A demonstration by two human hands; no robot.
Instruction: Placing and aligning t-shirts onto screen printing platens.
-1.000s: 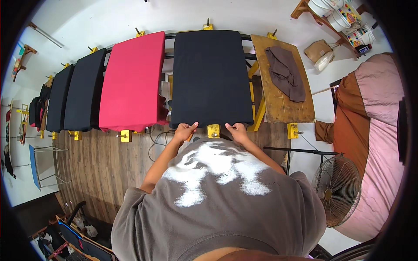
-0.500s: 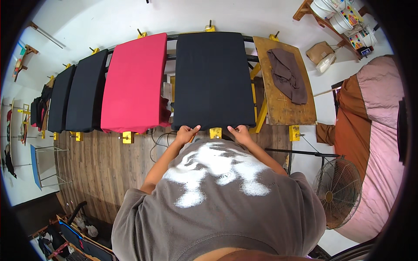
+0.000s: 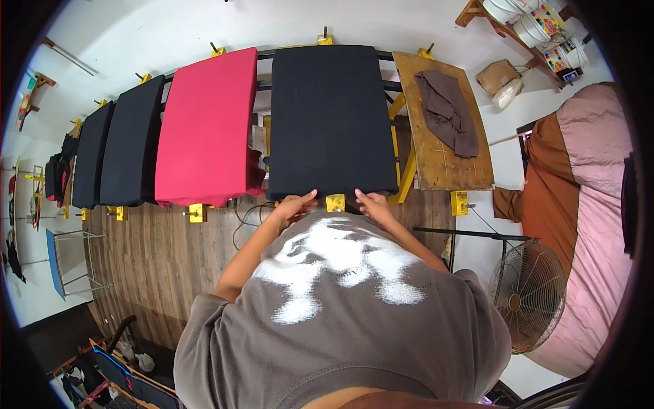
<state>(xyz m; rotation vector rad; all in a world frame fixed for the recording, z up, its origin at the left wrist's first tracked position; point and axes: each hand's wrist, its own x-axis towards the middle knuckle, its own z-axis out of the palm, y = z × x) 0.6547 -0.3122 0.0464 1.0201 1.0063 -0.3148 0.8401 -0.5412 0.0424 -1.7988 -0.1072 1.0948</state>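
A smooth black cloth (image 3: 332,123) is stretched over a flat rectangular board in front of me, covering its top. At its near edge my left hand (image 3: 295,204) is closed, thumb on top and the other fingers curled beneath. To the right, across a yellow bracket (image 3: 335,203), my right hand (image 3: 374,206) grips the same edge in a like way. Both thumbs point inward and lie against the fabric. What the fingers do below the edge is partly hidden.
Left stand a board with pink-red cloth (image 3: 208,123) and two with black cloth (image 3: 133,140). On the right, a bare wooden board (image 3: 446,174) carries a crumpled brown cloth (image 3: 446,112). A fan (image 3: 524,300) stands near my right side. Cables (image 3: 243,221) hang beneath the boards.
Both hands stay at the near edge of the black cloth. Their thumbs have shifted slightly inward and farther onto the fabric. The whole view has moved a little.
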